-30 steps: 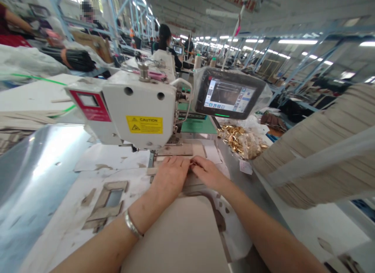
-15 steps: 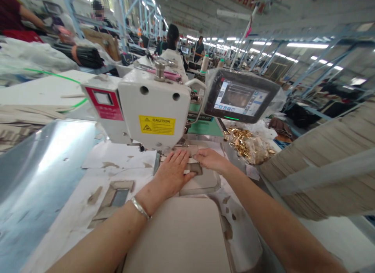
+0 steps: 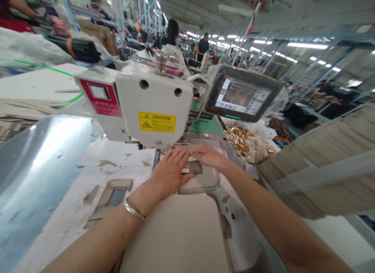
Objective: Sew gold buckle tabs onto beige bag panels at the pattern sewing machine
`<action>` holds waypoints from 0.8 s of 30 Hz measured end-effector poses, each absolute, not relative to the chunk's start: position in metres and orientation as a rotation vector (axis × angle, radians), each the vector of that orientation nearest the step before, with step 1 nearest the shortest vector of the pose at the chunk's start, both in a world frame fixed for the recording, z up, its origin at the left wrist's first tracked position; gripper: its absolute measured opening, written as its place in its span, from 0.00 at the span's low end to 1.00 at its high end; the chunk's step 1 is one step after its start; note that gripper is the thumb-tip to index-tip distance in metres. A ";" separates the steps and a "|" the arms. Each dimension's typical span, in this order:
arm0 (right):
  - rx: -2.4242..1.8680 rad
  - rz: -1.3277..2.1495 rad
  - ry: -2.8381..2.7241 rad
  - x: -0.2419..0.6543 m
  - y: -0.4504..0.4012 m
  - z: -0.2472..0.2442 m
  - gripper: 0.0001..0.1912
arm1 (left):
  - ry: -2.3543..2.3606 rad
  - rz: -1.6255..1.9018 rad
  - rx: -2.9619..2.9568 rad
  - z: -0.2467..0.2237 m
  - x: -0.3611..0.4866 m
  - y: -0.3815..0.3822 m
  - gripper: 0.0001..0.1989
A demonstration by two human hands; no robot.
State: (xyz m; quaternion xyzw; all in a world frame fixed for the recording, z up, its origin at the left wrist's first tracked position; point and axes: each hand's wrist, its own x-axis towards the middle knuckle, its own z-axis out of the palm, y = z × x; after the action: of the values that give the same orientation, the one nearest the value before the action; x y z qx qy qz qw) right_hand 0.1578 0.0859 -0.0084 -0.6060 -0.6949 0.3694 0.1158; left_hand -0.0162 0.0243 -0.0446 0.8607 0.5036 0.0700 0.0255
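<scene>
My left hand [image 3: 171, 169] lies flat, fingers stretched forward, on a beige panel [image 3: 202, 183] under the head of a white sewing machine [image 3: 152, 97]. To its right, my right hand [image 3: 209, 156] has thumb and fingers pinched together at the panel's far part; what they grip, if anything, is hidden. Between the hands shows a small grey-brown patch [image 3: 195, 167] with a pale strip beside it. A larger beige panel [image 3: 178, 234] with rounded corners lies nearer to me, below both hands.
A touchscreen [image 3: 241, 95] stands at the machine's right, above a pile of gold metal fittings [image 3: 241, 142]. Left of my forearm lies a beige frame-shaped piece [image 3: 107, 196] on white paper. Bundled beige fabric [image 3: 328, 167] rises at the right. Several people work in the background.
The view has shifted slightly. Both hands keep nearly the same place on the panel, the left still flat and the right still pinched.
</scene>
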 end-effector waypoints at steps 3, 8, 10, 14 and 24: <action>-1.760 1.044 -2.068 0.157 0.085 -0.008 0.11 | 1.508 0.210 2.692 -0.045 -0.021 0.028 0.35; -1.810 1.049 -2.065 0.156 0.084 -0.006 0.11 | 1.499 0.267 2.798 -0.050 -0.028 0.021 0.34; -1.823 1.044 -2.049 0.156 0.084 -0.006 0.11 | 1.586 0.262 2.794 -0.051 -0.028 0.010 0.34; -1.836 1.048 -2.029 0.157 0.085 -0.008 0.11 | 1.923 0.198 2.639 -0.047 -0.023 -0.012 0.35; -1.865 1.034 -2.014 0.156 0.087 -0.009 0.10 | 2.043 0.168 2.546 -0.042 -0.017 -0.013 0.38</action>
State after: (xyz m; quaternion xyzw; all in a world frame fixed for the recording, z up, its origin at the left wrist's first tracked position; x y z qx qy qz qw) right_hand 0.1557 0.0873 -0.0095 -0.6325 -0.6828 0.3507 0.1040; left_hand -0.0174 -0.0130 -0.0421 0.7773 0.6237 0.0514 -0.0638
